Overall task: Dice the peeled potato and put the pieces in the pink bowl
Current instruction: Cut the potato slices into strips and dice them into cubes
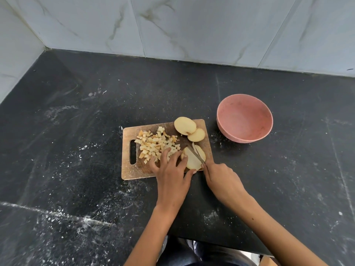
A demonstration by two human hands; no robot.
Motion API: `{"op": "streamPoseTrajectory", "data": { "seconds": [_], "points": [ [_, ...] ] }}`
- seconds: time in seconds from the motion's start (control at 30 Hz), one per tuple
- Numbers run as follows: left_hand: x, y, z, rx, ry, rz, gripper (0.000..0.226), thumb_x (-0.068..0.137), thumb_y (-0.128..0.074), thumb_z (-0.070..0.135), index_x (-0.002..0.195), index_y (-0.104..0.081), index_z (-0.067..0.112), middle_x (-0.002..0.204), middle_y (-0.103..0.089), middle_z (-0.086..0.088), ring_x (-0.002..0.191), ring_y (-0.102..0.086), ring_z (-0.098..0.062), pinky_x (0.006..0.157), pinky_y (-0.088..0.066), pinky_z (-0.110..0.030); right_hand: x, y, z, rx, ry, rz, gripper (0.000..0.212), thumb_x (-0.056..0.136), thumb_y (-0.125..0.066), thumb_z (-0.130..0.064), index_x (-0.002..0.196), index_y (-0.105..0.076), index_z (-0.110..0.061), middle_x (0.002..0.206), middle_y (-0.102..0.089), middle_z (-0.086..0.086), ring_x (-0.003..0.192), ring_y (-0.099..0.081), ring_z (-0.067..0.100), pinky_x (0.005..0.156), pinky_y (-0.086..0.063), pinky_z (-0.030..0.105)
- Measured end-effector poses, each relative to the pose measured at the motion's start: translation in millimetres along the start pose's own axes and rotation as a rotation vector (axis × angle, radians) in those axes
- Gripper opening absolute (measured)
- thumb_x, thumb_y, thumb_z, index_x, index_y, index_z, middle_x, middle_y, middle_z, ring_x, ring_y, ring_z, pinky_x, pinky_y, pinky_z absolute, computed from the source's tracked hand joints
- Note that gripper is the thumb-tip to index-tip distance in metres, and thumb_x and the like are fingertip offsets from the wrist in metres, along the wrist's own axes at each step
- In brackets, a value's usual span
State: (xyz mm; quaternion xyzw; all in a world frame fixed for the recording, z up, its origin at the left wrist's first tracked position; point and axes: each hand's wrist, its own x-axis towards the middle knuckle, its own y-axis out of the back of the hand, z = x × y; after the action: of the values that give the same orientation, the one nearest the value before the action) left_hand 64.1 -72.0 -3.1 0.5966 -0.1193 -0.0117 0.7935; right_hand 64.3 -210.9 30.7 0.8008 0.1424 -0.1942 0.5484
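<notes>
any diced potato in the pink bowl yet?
No: the pink bowl shows only its bare inside, while the diced pieces lie heaped on the cutting board.

The left hand (172,169) holds a potato slice (192,160) on the wooden board (132,169). The right hand (221,177) cuts it with a knife (196,153).
</notes>
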Motion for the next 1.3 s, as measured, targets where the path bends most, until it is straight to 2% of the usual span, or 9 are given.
{"op": "streamPoseTrajectory", "data": {
  "seconds": [0.13, 0.27, 0.37, 0.47, 0.63, 0.77, 1.0, 1.17, 1.3],
  "points": [
    [-1, -2, 1, 0.013, 0.006, 0.002, 0.031, 0.073, -0.080, 0.033, 0.100, -0.074, 0.019, 0.116, -0.066, -0.002, 0.123, -0.049, -0.030, 0.099, -0.020, -0.053, 7, -5, -11, -0.051, -0.058, -0.049, 0.009, 0.100, -0.036, -0.015, 0.107, -0.040, -0.013, 0.102, -0.060, 0.011, 0.092, -0.062, 0.032, 0.064, -0.040, 0.034],
    [-3, -3, 7, 0.023, 0.033, 0.004, 0.028, 0.075, -0.077, 0.031, 0.101, -0.075, 0.019, 0.118, -0.066, -0.002, 0.123, -0.049, -0.030, 0.099, -0.021, -0.053, 0, -9, -2, -0.105, -0.096, -0.101, 0.026, 0.098, -0.036, -0.011, 0.124, -0.032, -0.013, 0.106, -0.060, 0.012, 0.090, -0.061, 0.030, 0.065, -0.040, 0.035],
    [-4, -4, 9, 0.034, 0.033, 0.005, 0.028, 0.076, -0.076, 0.031, 0.101, -0.075, 0.018, 0.119, -0.066, -0.002, 0.123, -0.050, -0.030, 0.099, -0.022, -0.053, -28, -16, 20, -0.109, -0.097, -0.100, 0.008, 0.099, -0.033, -0.013, 0.104, -0.028, -0.018, 0.099, -0.061, 0.010, 0.080, -0.058, 0.030, 0.063, -0.038, 0.035],
    [-5, -5, 9, 0.043, 0.022, 0.001, 0.030, 0.077, -0.075, 0.033, 0.102, -0.074, 0.017, 0.121, -0.065, -0.004, 0.126, -0.048, -0.031, 0.100, -0.021, -0.054, -49, -24, 33, -0.096, -0.102, -0.113, 0.013, 0.102, -0.031, -0.019, 0.093, -0.021, -0.022, 0.088, -0.059, 0.007, 0.085, -0.061, 0.033, 0.063, -0.038, 0.034],
    [-4, -7, 3, 0.033, -0.011, 0.000, 0.032, 0.077, -0.077, 0.037, 0.102, -0.074, 0.017, 0.121, -0.066, -0.005, 0.128, -0.047, -0.032, 0.099, -0.019, -0.053, -41, -15, 35, 0.247, -0.062, -0.109, 0.027, 0.103, -0.030, -0.033, 0.087, -0.042, -0.015, 0.075, -0.055, 0.003, 0.069, -0.057, 0.021, 0.064, -0.044, 0.033],
    [-4, -10, 1, -0.003, -0.016, 0.018, 0.029, 0.077, -0.077, 0.034, 0.101, -0.075, 0.017, 0.121, -0.066, -0.004, 0.128, -0.047, -0.030, 0.100, -0.019, -0.052, -38, -10, 37, 0.420, -0.059, -0.120, 0.031, 0.103, -0.034, -0.030, 0.080, -0.049, -0.015, 0.061, -0.051, -0.002, 0.045, -0.048, 0.002, 0.044, -0.038, 0.017],
    [-3, -12, -5, -0.052, -0.008, 0.035, 0.028, 0.077, -0.076, 0.037, 0.099, -0.076, 0.021, 0.119, -0.067, 0.001, 0.130, -0.045, -0.028, 0.102, -0.018, -0.054, -31, -4, 26, 0.264, 0.033, 0.049, 0.027, 0.102, -0.032, -0.034, 0.083, -0.043, -0.018, 0.069, -0.054, 0.002, 0.062, -0.051, 0.019, 0.059, -0.035, 0.032],
    [1, -11, -5, -0.067, -0.009, 0.035, 0.023, 0.078, -0.076, 0.035, 0.096, -0.076, 0.020, 0.118, -0.068, 0.000, 0.134, -0.041, -0.029, 0.103, -0.017, -0.058, -10, -1, 8, 0.152, 0.029, 0.023, 0.029, 0.103, -0.029, -0.035, 0.101, -0.048, -0.013, 0.087, -0.060, 0.010, 0.076, -0.058, 0.027, 0.067, -0.047, 0.039],
    [1, -9, -4, -0.063, -0.001, 0.005, 0.021, 0.080, -0.074, 0.035, 0.096, -0.076, 0.020, 0.120, -0.067, -0.001, 0.137, -0.038, -0.029, 0.105, -0.020, -0.064, -1, -5, 2, 0.098, -0.001, 0.021, 0.028, 0.103, -0.028, -0.031, 0.105, -0.045, -0.010, 0.094, -0.059, 0.015, 0.084, -0.058, 0.034, 0.067, -0.043, 0.036]
  ]
}}
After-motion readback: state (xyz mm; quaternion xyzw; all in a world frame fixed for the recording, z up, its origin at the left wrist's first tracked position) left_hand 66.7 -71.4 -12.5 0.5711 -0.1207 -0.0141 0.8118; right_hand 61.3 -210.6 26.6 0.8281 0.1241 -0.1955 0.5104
